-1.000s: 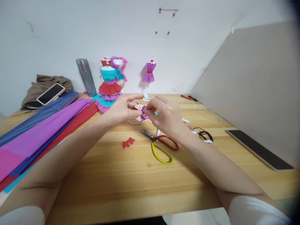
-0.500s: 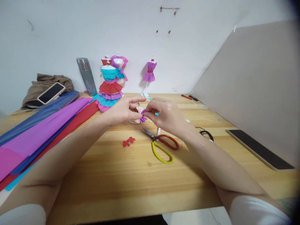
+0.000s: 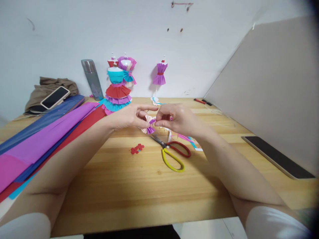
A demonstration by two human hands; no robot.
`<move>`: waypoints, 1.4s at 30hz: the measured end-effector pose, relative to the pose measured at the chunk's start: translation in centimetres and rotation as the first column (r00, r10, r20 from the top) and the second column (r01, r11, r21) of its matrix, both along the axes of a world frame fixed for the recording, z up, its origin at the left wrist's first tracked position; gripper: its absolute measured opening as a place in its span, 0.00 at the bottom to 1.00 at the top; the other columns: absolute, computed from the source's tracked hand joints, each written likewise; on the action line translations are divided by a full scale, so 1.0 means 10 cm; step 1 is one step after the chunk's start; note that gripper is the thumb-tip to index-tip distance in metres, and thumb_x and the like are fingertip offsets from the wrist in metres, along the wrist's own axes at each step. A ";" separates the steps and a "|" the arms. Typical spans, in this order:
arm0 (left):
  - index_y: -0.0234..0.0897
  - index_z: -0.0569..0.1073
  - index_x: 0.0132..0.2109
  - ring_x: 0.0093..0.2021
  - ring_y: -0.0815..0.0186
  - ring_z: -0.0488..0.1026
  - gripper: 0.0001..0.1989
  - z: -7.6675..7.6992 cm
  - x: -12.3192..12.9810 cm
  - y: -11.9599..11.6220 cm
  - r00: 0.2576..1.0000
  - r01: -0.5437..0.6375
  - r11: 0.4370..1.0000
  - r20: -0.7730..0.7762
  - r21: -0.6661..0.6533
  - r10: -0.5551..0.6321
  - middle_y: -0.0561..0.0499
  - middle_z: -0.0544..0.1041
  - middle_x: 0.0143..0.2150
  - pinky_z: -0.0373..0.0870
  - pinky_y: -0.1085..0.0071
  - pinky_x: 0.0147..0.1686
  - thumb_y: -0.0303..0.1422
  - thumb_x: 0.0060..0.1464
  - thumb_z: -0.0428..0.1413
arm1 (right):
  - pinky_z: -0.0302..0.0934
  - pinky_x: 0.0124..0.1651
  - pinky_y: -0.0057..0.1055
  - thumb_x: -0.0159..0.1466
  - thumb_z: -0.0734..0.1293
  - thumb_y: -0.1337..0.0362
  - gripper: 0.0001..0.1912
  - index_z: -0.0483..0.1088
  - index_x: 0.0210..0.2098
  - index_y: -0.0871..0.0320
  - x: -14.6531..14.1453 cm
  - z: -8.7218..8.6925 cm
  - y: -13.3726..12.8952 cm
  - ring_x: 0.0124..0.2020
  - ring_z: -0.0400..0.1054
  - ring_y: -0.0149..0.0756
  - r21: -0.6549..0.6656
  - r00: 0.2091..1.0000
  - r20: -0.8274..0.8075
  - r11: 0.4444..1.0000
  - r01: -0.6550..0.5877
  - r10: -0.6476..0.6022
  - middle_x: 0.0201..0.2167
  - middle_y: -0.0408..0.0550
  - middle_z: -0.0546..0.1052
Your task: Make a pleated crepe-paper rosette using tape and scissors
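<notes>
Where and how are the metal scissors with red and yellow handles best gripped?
Probably by the yellow and red handle loops, from the person's side: the scissors lie with loops nearer the person, dark blades pointing away leftward.

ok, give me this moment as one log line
left hand: holding pleated bow | right hand: at bow's edge, grip unclear | scissors: on table, right of red cutouts

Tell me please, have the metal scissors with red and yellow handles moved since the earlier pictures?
No: the scissors keep the same place beside the small brown knot in the pale wooden tabletop.
</notes>
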State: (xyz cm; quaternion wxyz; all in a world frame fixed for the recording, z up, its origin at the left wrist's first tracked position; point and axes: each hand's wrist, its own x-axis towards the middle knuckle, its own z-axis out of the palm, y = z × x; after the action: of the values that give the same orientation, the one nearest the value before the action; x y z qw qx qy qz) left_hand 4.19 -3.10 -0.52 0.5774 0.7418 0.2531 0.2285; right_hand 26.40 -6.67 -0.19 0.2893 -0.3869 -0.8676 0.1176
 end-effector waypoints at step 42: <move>0.29 0.75 0.62 0.33 0.66 0.80 0.40 0.00 -0.02 0.01 0.940 -0.246 0.963 0.214 -0.110 0.264 0.47 0.85 0.34 0.75 0.68 0.41 0.27 0.39 0.74 | 0.65 0.36 0.39 0.69 0.67 0.50 0.13 0.72 0.36 0.51 -0.08 -0.06 -0.15 0.31 0.72 0.41 0.257 0.996 -0.092 0.965 0.046 -0.023 0.31 0.48 0.78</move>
State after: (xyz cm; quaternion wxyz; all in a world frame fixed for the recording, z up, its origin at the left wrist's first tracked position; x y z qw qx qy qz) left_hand 4.03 -2.97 -0.52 0.5977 0.6476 0.2886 0.3742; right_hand 25.65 -8.14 -0.76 0.3772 -0.3555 -0.8550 0.0154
